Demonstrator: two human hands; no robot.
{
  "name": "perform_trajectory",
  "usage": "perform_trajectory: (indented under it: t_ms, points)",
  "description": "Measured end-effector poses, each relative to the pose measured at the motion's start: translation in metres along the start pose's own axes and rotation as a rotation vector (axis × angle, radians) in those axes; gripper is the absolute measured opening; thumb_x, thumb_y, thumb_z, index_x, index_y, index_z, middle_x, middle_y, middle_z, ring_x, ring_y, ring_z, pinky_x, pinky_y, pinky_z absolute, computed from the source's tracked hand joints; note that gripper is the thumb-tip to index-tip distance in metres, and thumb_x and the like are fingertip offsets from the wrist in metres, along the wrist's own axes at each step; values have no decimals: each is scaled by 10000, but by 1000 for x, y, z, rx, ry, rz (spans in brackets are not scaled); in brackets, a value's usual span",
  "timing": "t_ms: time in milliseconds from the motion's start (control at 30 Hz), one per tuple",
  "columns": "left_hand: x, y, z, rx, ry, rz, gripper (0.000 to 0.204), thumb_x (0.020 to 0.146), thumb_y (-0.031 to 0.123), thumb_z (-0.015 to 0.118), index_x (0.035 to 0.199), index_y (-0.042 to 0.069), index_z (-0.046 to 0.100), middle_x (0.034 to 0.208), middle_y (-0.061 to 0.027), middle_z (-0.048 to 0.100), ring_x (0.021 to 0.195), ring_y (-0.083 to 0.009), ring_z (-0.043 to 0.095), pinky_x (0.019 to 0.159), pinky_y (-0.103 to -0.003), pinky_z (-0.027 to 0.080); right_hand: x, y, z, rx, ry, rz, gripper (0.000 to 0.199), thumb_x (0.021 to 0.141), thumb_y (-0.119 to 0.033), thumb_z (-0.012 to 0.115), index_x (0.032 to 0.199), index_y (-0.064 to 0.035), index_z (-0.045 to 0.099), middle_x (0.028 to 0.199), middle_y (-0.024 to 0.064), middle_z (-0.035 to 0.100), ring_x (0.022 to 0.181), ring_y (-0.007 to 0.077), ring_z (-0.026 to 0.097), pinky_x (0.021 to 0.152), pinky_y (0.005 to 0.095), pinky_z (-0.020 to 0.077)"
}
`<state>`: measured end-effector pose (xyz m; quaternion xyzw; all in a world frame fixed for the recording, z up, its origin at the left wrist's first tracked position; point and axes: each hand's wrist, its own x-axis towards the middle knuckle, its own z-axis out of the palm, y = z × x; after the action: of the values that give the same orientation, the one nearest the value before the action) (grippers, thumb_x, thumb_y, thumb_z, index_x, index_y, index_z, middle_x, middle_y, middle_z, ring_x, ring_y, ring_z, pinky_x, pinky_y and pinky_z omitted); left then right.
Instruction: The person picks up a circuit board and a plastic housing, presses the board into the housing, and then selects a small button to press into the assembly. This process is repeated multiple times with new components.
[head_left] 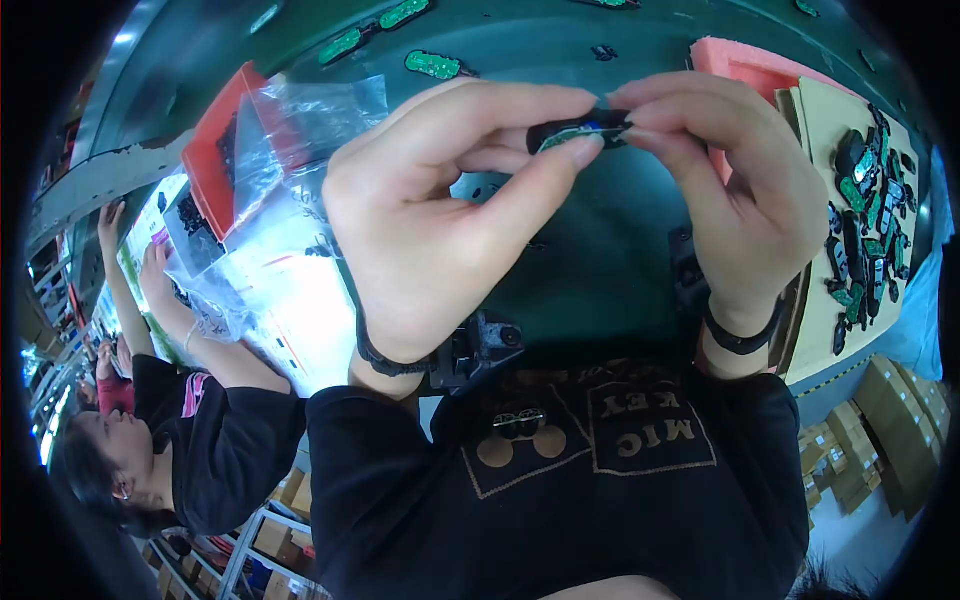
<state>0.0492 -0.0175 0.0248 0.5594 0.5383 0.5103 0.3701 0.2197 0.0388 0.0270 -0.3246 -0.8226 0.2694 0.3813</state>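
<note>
Between my two hands, above the dark green work surface (590,290), is a small black casing with a green circuit board (566,134) in it. My left hand (420,205) pinches its left end between thumb and fingers. On the right end, the fingertips and thumb of my right hand (745,170) are closed. Fingertips cover much of the piece, so its far side is hidden. A small spot of blue shows near its middle.
Similar green-board pieces (433,65) lie at the far side. At right, a cardboard tray (815,300) carries many black and green parts beside a pink bin (735,60). A red bin (205,150), clear plastic bags and white paper (300,310) are at left, near a co-worker (215,440).
</note>
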Motion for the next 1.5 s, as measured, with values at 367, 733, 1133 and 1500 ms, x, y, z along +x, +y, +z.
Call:
perform_trajectory:
  t_ms: [367,733,1133,1500]
  points:
    - [-5,3,4,102,53,117,219,716,-128,656,929,-97,618,876,-152,637,773,-180,640,687,-226,517,-3,2,3,11,-12,-30,118,744,113,606,849,63,592,890,169,637,807,218,633,687,252,518]
    - [-8,5,1,359,-27,476,207,697,-142,662,893,-92,618,863,-147,629,751,-209,640,687,-263,513,-7,-7,1,295,27,134,117,777,148,543,877,90,559,913,211,616,820,237,630,674,249,536]
    - [1,1,-1,-412,-70,-288,212,790,-65,597,1000,-92,584,800,-140,636,679,-206,647,638,-261,519,-14,15,-5,687,-56,327,95,815,47,565,908,66,567,924,188,610,856,216,604,752,268,482]
    - [87,-25,-49,36,33,-108,147,794,-38,585,934,-47,629,756,-63,624,597,-110,575,573,-221,488,-2,25,8,73,-161,301,65,812,3,590,874,12,605,885,81,624,815,155,609,732,238,466]
